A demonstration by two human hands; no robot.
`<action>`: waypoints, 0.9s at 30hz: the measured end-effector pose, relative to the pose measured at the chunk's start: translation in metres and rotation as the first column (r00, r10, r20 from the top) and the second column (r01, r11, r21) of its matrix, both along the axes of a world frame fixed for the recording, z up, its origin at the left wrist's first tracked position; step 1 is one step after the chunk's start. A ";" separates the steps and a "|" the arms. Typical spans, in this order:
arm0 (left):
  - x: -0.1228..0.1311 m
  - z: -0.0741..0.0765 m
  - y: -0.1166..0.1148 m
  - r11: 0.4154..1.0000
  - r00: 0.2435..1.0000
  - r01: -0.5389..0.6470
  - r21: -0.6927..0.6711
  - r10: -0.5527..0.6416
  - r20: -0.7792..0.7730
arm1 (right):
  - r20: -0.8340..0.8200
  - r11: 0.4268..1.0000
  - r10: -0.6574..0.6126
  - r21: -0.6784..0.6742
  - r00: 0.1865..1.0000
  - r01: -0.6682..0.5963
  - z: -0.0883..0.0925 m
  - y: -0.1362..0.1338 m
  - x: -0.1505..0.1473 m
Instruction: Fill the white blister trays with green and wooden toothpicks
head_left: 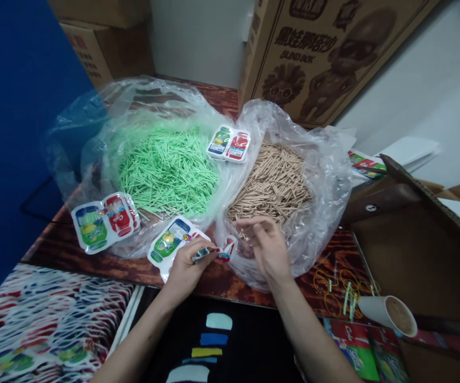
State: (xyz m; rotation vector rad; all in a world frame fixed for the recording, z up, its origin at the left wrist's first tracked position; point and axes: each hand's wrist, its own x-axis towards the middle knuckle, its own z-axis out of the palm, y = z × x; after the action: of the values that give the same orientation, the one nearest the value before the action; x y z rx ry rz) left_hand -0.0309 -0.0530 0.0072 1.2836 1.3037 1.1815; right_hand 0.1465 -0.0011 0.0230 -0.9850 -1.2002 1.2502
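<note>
My left hand (192, 261) is closed on a small printed packet, whose red and white end (226, 250) sticks out to the right. Beneath that hand lies a white card with green and red jar pictures (169, 242). My right hand (268, 249) is at the near edge of a heap of thin brown sticks (277, 178) in a clear plastic bag (325, 181). Its fingers are bent together; anything between them is too small to make out. To the left, a heap of light green sticks (169, 170) fills another clear bag (134, 96).
Jar-printed packs lie at the left (106, 221) and between the heaps (228, 143). Rubber bands (333, 282), a paper cup (387, 314) and an open cardboard box (421, 244) are at the right. Many printed cards (46, 319) are stacked front left. A big carton (313, 58) stands behind.
</note>
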 end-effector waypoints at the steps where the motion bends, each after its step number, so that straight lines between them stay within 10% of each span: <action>1: 0.001 -0.001 0.000 1.000 1.000 0.011 -0.006 -0.011 -0.001 | -0.098 0.998 0.015 -0.052 0.995 -0.020 0.007 0.006 -0.003; 11: 0.003 -0.004 0.000 0.983 0.980 0.062 -0.174 -0.028 0.196 | -0.230 0.893 0.364 -0.191 0.903 -0.408 0.029 0.029 -0.021; 19: 0.006 -0.014 -0.006 0.939 0.846 0.066 -0.337 0.127 0.519 | -0.399 0.820 0.345 -0.313 0.850 -0.480 0.021 0.015 -0.024; 27: 0.006 -0.008 -0.005 0.972 0.959 -0.066 -0.227 0.125 0.255 | -0.167 0.884 0.311 -0.311 0.936 -0.350 0.027 -0.005 -0.027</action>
State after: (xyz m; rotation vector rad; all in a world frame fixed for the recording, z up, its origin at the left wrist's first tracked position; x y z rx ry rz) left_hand -0.0245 -0.0581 -0.0003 0.8780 1.2648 1.1970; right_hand 0.1191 -0.0060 0.0504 -0.9611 -1.1173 1.8069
